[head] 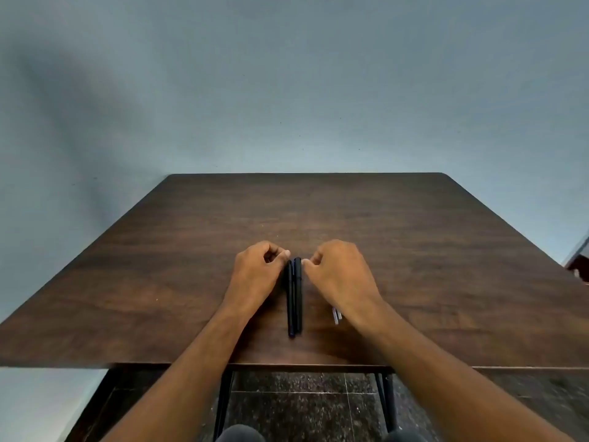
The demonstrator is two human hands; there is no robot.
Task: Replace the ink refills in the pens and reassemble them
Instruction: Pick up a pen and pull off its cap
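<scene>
Knees at frame bottom; 2 black pens lie together mid-bench, seemingly assembled. Left hand and right hand fingers curled, touching pen tops, grip unclear. Refills lower right, progress uncertain.

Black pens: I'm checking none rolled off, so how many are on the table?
2. The left pen and the right pen lie side by side, touching, between the hands at the middle of the table. More could be hidden under the hands.

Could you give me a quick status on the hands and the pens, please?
Left hand and right hand flank two black pens lying together. Refills beneath right wrist.
</scene>
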